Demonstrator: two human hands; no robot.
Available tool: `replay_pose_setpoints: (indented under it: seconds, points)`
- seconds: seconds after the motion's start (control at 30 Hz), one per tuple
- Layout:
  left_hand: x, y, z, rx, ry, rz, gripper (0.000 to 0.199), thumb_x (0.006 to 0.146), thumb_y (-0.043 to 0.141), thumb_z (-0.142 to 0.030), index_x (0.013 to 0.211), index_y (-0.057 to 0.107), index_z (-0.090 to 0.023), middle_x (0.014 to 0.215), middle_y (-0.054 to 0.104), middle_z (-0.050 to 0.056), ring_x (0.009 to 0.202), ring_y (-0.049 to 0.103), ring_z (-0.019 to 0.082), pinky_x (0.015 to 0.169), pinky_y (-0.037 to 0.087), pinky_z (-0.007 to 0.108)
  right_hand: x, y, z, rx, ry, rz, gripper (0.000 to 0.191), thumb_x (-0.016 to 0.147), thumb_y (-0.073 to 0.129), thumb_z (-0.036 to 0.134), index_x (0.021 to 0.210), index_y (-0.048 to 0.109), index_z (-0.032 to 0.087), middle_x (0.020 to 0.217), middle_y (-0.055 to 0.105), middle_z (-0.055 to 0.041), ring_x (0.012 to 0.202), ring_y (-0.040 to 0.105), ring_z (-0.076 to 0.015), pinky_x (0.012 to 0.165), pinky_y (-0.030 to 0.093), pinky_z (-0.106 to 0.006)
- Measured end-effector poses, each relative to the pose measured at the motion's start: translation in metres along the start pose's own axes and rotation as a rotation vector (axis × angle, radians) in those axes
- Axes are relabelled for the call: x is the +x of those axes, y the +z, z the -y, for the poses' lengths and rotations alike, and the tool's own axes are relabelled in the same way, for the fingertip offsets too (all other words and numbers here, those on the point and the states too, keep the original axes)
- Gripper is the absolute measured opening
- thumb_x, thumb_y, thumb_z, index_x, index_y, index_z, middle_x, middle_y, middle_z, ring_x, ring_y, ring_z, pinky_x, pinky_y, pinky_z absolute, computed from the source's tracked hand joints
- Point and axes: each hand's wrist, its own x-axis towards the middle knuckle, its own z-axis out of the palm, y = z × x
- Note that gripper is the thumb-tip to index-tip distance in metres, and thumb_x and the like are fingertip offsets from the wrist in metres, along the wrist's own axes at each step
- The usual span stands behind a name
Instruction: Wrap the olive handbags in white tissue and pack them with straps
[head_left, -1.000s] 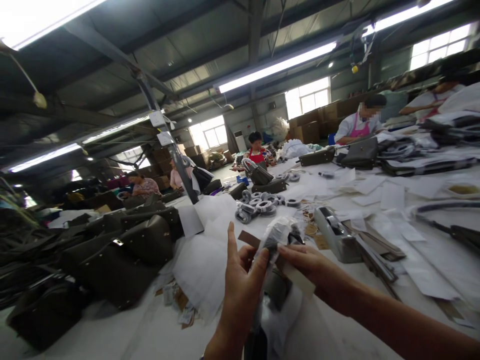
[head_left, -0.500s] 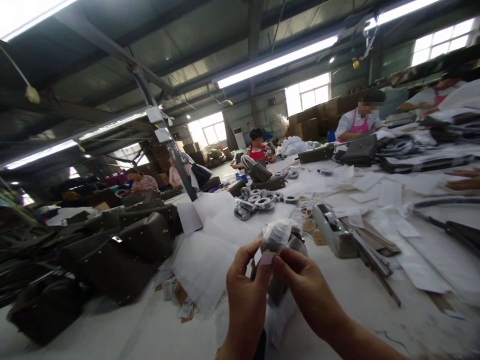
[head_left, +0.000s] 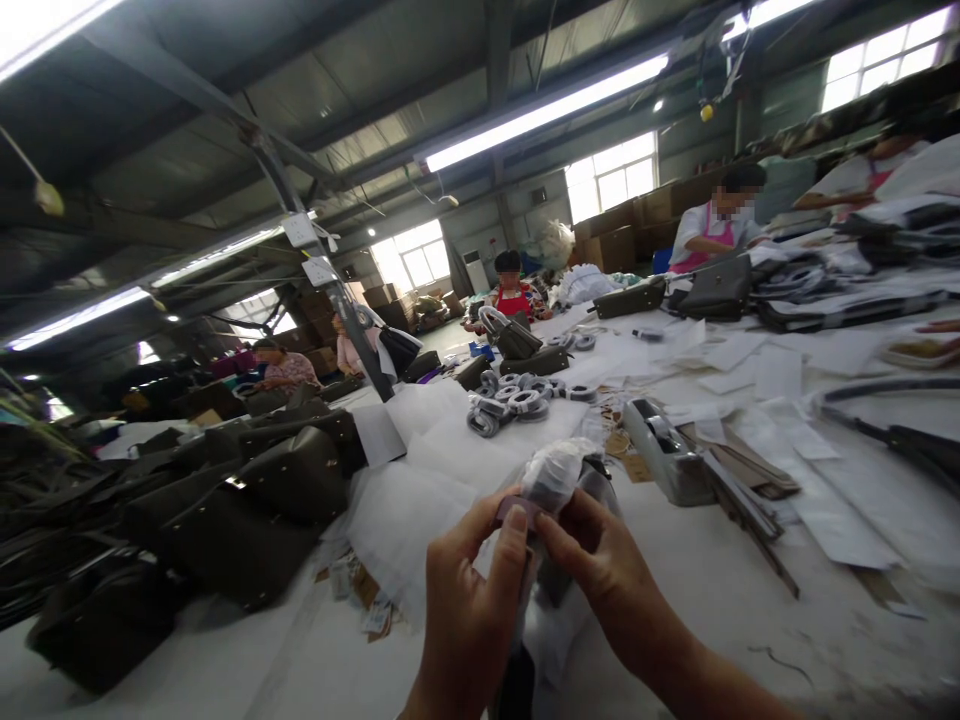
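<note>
Between my two hands stands a dark strap-like piece wrapped in white translucent film (head_left: pixel 555 468), its lower part partly hidden by my fingers. My left hand (head_left: pixel 472 590) is closed, its thumb pressing a small pinkish strip (head_left: pixel 516 510) against the near side of the wrapping. My right hand (head_left: pixel 611 575) pinches at the wrapped piece from the other side, its thumb and index finger close to the strip's right end. Below the hands, more dark material and film lie on the white table; their outline is blurred.
Dark handbags (head_left: pixel 259 520) crowd the left. Grey wrapped rings (head_left: pixel 517 402) lie ahead, and a tape dispenser (head_left: pixel 667 455) stands to the right beside dark strips (head_left: pixel 754 525) and white sheets (head_left: pixel 832 510). Paper tags (head_left: pixel 367 595) lie front left. Co-workers (head_left: pixel 709 230) sit across the table.
My left hand has shifted slightly left, and its thumb now lies over the pinkish strip, which has turned. At the right edge, another person's hand has drawn back and a shallow dish shows.
</note>
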Motion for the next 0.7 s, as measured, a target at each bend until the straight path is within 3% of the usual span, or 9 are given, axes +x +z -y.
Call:
replay_pose_setpoints:
  seconds: [0.2, 0.43, 0.53, 0.7]
  points:
    - [0.006, -0.006, -0.003, 0.216, 0.054, 0.058, 0.028, 0.094, 0.056, -0.039, 0.108, 0.074, -0.023, 0.099, 0.077, 0.005, 0.093, 0.072, 0.022, 0.080, 0.055, 0.027, 0.002, -0.001, -0.004, 0.006, -0.003, 0.014, 0.036, 0.081, 0.076, 0.047, 0.104, 0.069, 0.021, 0.100, 0.072, -0.0054, 0.096, 0.066, -0.0220, 0.085, 0.052, -0.029]
    - [0.007, -0.018, -0.002, 0.229, 0.047, 0.203, 0.030, 0.096, 0.055, -0.035, 0.121, 0.068, -0.026, 0.116, 0.073, 0.005, 0.099, 0.072, 0.020, 0.083, 0.057, 0.026, 0.003, -0.006, -0.007, -0.027, -0.006, 0.005, 0.033, 0.082, 0.074, 0.048, 0.098, 0.069, 0.020, 0.092, 0.070, -0.0043, 0.089, 0.065, -0.0195, 0.081, 0.052, -0.027]
    - [0.009, -0.020, -0.002, 0.288, 0.138, 0.162, 0.025, 0.094, 0.058, -0.029, 0.115, 0.071, -0.026, 0.119, 0.072, 0.003, 0.103, 0.071, 0.019, 0.089, 0.056, 0.025, 0.003, -0.004, -0.009, -0.032, -0.011, -0.003, 0.032, 0.081, 0.075, 0.047, 0.097, 0.069, 0.020, 0.090, 0.069, -0.0037, 0.087, 0.064, -0.0186, 0.078, 0.052, -0.026]
    - [0.006, -0.011, 0.009, 0.558, 0.375, -0.016, 0.030, 0.089, 0.059, -0.013, 0.115, 0.072, -0.022, 0.109, 0.076, 0.004, 0.099, 0.073, 0.018, 0.090, 0.056, 0.023, 0.005, 0.005, -0.017, -0.007, -0.038, -0.091, 0.033, 0.078, 0.079, 0.046, 0.095, 0.066, 0.021, 0.085, 0.067, -0.0024, 0.084, 0.064, -0.0185, 0.074, 0.052, -0.025]
